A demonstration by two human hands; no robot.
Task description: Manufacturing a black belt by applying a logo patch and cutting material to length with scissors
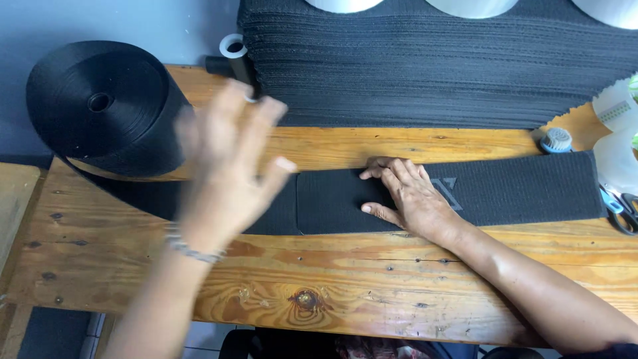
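Right hand [409, 193] I press flat on black ribbed elastic strip [505, 189], lying left-right; left hand [229, 163] hovers open, empty.

Right hand [409, 196] flat on black elastic band [518, 189]

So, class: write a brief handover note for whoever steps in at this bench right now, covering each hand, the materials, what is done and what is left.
Left hand: raised above the table, open, fingers spread, blurred, holding nothing.
Right hand: flat, pressing the black elastic piece onto the wooden table.
Black webbing strap runs from the big roll under that piece's left end.
Stack of black pieces stands behind; scissors at the right edge.
Done: piece laid over strap.
Left: no joining or cut is visible yet.
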